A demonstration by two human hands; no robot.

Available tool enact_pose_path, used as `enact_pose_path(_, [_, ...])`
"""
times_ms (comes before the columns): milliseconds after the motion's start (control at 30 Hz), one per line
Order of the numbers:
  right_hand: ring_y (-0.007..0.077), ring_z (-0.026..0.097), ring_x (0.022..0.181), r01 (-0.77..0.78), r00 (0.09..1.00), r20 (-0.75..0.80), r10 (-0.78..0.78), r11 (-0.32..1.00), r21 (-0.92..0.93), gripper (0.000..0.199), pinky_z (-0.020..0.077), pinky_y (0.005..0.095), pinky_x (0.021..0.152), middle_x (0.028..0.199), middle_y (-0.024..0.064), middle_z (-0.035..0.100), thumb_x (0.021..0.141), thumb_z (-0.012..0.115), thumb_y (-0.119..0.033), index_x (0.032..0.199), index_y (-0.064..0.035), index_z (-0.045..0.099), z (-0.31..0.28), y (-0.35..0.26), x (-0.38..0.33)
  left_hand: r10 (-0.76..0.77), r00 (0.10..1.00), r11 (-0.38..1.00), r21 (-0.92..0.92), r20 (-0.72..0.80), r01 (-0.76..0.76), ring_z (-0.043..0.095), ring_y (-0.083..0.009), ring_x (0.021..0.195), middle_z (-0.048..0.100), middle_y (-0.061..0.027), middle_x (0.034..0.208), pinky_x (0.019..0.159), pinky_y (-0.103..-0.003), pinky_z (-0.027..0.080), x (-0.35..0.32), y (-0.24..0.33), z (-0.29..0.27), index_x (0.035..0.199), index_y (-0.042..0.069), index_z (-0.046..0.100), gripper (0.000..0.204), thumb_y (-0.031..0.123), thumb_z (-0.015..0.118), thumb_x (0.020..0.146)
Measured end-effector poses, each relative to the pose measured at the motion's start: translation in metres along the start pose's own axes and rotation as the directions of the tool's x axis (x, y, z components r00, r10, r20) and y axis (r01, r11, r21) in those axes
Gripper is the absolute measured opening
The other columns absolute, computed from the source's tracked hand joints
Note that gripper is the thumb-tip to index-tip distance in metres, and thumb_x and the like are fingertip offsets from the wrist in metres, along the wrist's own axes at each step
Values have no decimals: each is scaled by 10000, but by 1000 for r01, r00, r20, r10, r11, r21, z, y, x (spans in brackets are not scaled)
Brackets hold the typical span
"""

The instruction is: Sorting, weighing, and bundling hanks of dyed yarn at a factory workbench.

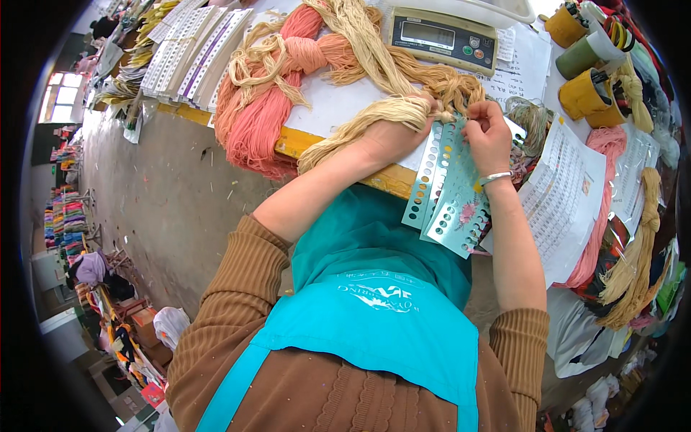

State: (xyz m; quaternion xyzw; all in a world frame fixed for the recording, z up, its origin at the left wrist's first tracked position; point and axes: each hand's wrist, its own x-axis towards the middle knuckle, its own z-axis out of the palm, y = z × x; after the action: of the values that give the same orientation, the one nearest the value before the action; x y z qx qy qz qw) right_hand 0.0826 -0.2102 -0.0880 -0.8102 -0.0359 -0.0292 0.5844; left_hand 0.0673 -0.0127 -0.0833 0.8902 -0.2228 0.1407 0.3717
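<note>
The work in hand looks like fixing yarn ends into the holes of the punched cards (pixel 461 189), which lie nearer the wearer than the scale (pixel 446 39), overlapping and sticking out past the yellow front edge of the tabletop (pixel 299 142). The left hand (pixel 399 135), to the left of the cards and also on the wearer's side of the scale, has the cream skein (pixel 371 124) draped across it; that yarn hides part of its fingers, so I cannot tell how firmly they close. The right hand (pixel 491 133), just across the cards' upper end and nearer than the scale's right corner, has thumb and forefinger pinched together; whether a strand sits between them is too small to tell. To do this well, I would keep the cards' upper end steady, since their lower part has no support, and pinch only a few strands close to the tip so they pass a hole without fraying. Care is also needed with the tan yarn (pixel 419 70), heaped between the scale and the hands: its loose ends lie close enough to the cream ones to tangle, so separate the colours first.
</note>
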Motion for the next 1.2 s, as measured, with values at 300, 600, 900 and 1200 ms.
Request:
enact_pose_path(300, [145,595,652,289,953,43,-299,860,-421,137,492,270,612,798,69,593,822,659,-50,945,-5,623,6,-4,-4,32,999,999,-6,-1,-32,613,-363,840,619,-176,880,743,-440,489,4,7,-3,949,28,579,99,77,588,863])
enact_pose_path(600, [114,594,637,154,984,-50,-169,963,-220,119,490,256,585,763,46,589,924,610,-106,885,4,586,6,2,-3,6,999,1000,24,-48,-4,598,-360,788,590,-179,838,697,-444,478,2,8,1,905,15,552,53,59,554,877])
enact_pose_path(900, [79,579,629,44,999,18,-46,994,95,143,484,225,566,743,4,589,953,588,-148,896,-19,569,-4,-4,-4,-562,698,80,-811,443,580,400,-13,470,633,-22,746,403,-188,287,8,44,3,1038,9,628,167,70,538,912])
enact_pose_path(1200, [120,610,662,-51,992,-71,104,850,524,111,492,242,588,784,40,622,984,510,-152,969,-48,550,-13,-2,-2,-612,652,42,-805,447,592,609,-112,631,661,-78,888,471,-244,454,19,54,7,1086,-37,587,206,81,577,918])
